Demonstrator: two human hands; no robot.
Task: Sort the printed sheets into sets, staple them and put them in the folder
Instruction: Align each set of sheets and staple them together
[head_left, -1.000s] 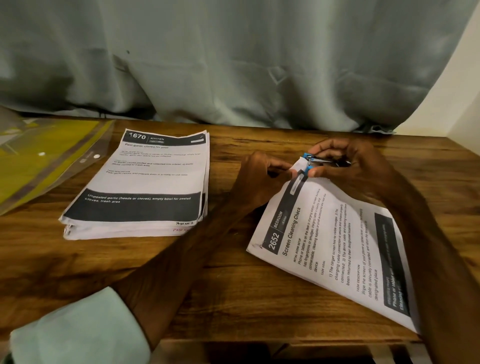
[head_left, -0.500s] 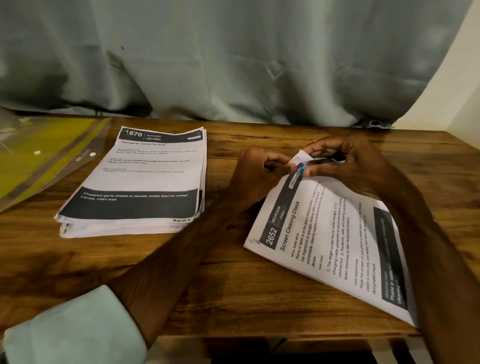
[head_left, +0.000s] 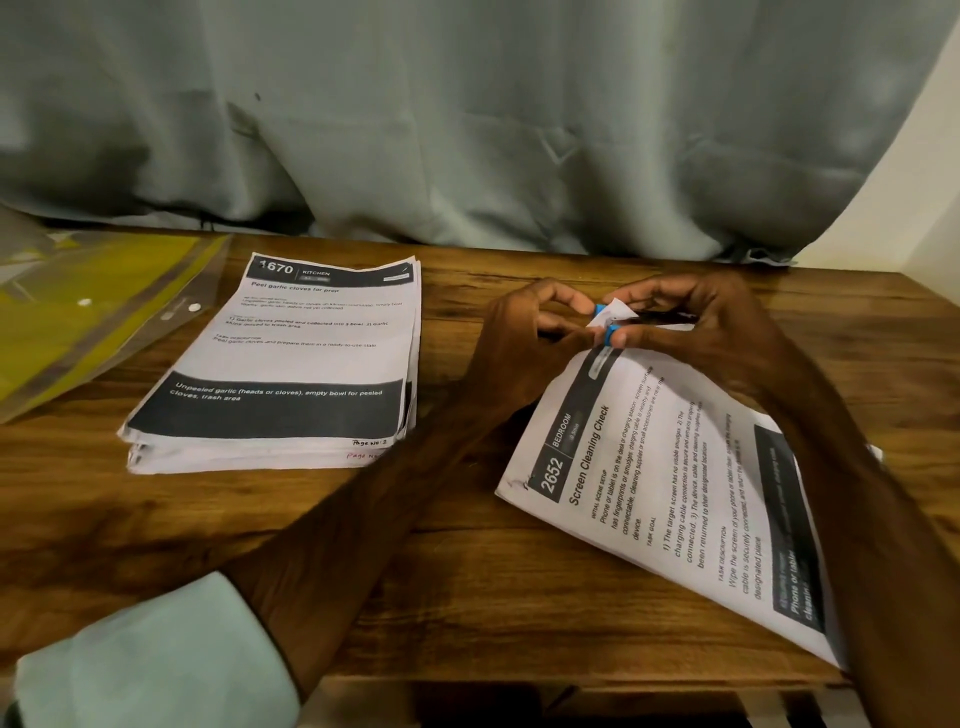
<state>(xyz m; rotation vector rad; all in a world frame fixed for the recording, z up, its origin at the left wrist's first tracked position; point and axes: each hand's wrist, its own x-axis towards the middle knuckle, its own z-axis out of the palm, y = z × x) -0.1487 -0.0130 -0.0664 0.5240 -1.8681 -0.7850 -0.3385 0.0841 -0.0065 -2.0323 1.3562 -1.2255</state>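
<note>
The set of sheets (head_left: 670, 499) headed "2652 Screen Cleaning Check" lies angled on the wooden table (head_left: 467, 582), its far corner lifted into a small blue stapler (head_left: 607, 323). The right hand (head_left: 691, 325) is closed around the stapler; the left hand (head_left: 524, 338) pinches the corner. The paper's near corner reaches the table's front edge. Bare wood separates it from the stack (head_left: 291, 364) and yellow folder (head_left: 88, 306) further left.

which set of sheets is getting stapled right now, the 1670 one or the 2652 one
The 2652 set: its corner sits in the blue stapler between both hands. The 1670 stack lies untouched.
</note>
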